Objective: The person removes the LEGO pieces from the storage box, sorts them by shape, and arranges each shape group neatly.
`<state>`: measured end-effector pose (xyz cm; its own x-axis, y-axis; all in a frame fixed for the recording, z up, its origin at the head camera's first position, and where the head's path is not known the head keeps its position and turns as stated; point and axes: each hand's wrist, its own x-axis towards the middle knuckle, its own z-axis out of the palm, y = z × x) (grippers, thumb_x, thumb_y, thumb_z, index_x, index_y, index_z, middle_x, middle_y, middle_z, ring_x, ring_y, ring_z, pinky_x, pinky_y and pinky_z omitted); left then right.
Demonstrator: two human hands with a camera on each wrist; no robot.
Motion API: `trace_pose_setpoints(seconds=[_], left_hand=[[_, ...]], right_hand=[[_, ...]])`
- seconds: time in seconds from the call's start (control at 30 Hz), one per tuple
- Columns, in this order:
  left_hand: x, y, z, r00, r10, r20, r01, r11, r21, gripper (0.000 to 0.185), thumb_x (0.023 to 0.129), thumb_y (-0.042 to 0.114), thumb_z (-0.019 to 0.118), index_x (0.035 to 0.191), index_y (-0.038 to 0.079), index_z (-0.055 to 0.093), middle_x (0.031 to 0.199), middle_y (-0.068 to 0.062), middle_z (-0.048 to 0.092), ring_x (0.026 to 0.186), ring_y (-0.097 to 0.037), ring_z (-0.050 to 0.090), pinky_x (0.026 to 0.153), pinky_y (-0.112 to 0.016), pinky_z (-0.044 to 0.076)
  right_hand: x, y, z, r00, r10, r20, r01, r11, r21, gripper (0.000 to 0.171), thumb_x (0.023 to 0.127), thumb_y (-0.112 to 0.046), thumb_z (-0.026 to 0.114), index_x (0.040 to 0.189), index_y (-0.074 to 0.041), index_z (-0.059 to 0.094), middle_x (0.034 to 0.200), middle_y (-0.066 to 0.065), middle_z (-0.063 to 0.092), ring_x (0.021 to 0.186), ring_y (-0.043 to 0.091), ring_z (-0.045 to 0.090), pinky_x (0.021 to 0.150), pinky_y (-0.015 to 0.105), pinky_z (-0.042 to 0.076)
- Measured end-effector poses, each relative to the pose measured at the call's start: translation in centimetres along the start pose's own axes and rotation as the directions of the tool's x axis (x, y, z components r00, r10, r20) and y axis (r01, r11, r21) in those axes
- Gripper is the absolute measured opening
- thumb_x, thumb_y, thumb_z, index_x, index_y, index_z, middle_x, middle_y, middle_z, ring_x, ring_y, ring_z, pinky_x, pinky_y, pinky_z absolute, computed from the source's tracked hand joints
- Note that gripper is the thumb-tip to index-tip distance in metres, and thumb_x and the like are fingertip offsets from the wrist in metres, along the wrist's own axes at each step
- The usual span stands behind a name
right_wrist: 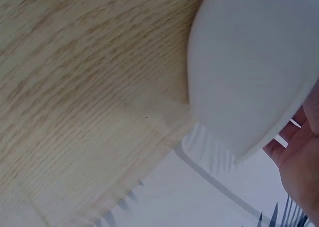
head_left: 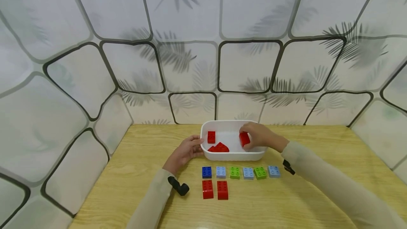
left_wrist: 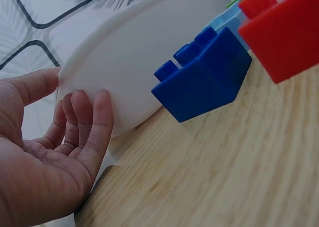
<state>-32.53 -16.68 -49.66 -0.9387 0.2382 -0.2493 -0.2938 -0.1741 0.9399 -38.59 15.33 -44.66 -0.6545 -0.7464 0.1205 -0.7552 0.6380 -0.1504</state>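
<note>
My right hand [head_left: 259, 136] reaches over the right end of a white tray [head_left: 232, 156] and grips a red toy brick [head_left: 244, 139] inside it. In the right wrist view the tray's outer wall hides that brick and most of the hand. At the tray's left end, my left hand [head_left: 187, 151] rests with its thumb at the rim and loosely bent fingers against the outer wall. Also in the tray lie a red brick [head_left: 211, 137] at the left and red pieces [head_left: 220, 147] near the front wall, partly hidden.
In front of the tray runs a row of bricks: dark blue [head_left: 206, 172], several light blue [head_left: 220, 172] and green [head_left: 235, 172]. Two red curved bricks [head_left: 207, 189] sit nearer on the wooden table [head_left: 254, 204]. A patterned curtain-like wall [head_left: 194, 109] stands behind.
</note>
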Motion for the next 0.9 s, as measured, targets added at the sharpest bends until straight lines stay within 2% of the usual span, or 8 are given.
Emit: trace_pose_setpoints(seconds=[0.17,0.33,0.47,0.6,0.8,0.9], left_hand=[[0.2,-0.3,0.2,1.000,-0.002,0.011,0.002,1.000,-0.007,0.025,0.103,0.018,0.060,0.123,0.005,0.051,0.095,-0.002,0.064,0.077,-0.011,0.063,0.075,-0.028,0.059],[0.2,-0.4,0.5,1.000,-0.002,0.017,0.002,1.000,0.001,0.023,0.103,0.018,0.059,0.121,0.006,0.052,0.094,-0.001,0.064,0.077,-0.011,0.063,0.075,-0.028,0.059],[0.0,-0.4,0.3,1.000,0.003,0.018,-0.003,1.000,0.019,0.023,0.104,0.018,0.058,0.122,0.005,0.051,0.097,-0.002,0.063,0.079,-0.012,0.063,0.077,-0.027,0.058],[0.0,-0.2,-0.2,1.000,0.009,0.020,-0.009,1.000,0.026,0.027,0.104,0.018,0.058,0.125,0.004,0.050,0.099,-0.002,0.062,0.081,-0.013,0.063,0.077,-0.027,0.058],[0.2,-0.2,-0.4,1.000,0.009,0.014,-0.010,0.999,0.034,0.027,0.105,0.018,0.057,0.126,0.003,0.050,0.100,-0.003,0.062,0.082,-0.013,0.062,0.078,-0.027,0.058],[0.2,-0.2,-0.4,1.000,0.008,0.020,-0.008,1.000,0.030,0.024,0.105,0.018,0.057,0.124,0.004,0.052,0.098,-0.002,0.063,0.082,-0.013,0.062,0.078,-0.027,0.058]], right_hand=[[-0.8,0.0,-0.6,0.994,-0.017,-0.104,0.017,1.000,-0.004,0.039,0.076,-0.024,0.087,0.106,-0.007,0.070,0.096,0.001,0.068,0.083,0.016,0.057,0.073,0.032,0.053],[-1.9,-0.4,-1.7,0.968,-0.027,-0.250,0.034,0.999,0.022,0.041,0.073,-0.021,0.089,0.107,-0.006,0.071,0.094,0.004,0.067,0.083,0.020,0.059,0.071,0.035,0.054],[-2.7,-1.1,-2.4,0.926,-0.049,-0.374,0.073,0.996,0.050,0.047,0.071,-0.018,0.092,0.111,-0.005,0.070,0.100,0.006,0.069,0.088,0.022,0.061,0.073,0.038,0.056],[-3.4,-2.3,-3.1,0.875,-0.068,-0.480,0.119,0.990,0.077,0.052,0.068,-0.016,0.094,0.113,-0.007,0.070,0.105,0.005,0.070,0.094,0.018,0.061,0.076,0.039,0.058],[-5.3,-4.1,-3.7,0.813,-0.119,-0.570,0.217,0.970,0.107,0.054,0.067,-0.012,0.093,0.115,-0.009,0.069,0.106,0.002,0.070,0.096,0.017,0.061,0.084,0.024,0.053],[-6.2,-5.1,-3.7,0.794,-0.134,-0.592,0.262,0.956,0.134,0.056,0.067,-0.011,0.093,0.117,-0.010,0.069,0.107,0.002,0.070,0.097,0.016,0.062,0.086,0.018,0.050]])
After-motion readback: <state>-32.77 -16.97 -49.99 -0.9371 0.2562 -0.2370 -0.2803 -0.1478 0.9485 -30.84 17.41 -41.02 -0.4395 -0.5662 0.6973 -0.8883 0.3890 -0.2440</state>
